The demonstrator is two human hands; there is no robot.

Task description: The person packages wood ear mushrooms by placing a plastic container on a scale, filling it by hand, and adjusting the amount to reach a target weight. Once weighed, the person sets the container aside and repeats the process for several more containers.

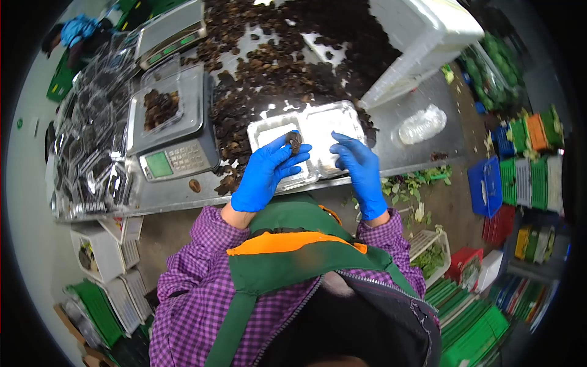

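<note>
Brown piece (293,143): long axis pointing away from the body!
Left hand (260,177): nearer, fingers pinching it.
Right hand (361,168): off to its right, fingers loosely parted, seemingly empty.

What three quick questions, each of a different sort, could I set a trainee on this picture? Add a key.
1. Which hand plainly holds a dark brown piece?
2. What lies on the nearer scale?
a) a cardboard box
b) a heap of brown pieces
c) a blue crate
3. True or false: the person's right hand is bare.

Key:
1. The left hand.
2. b
3. False; it is gloved in blue.
</note>
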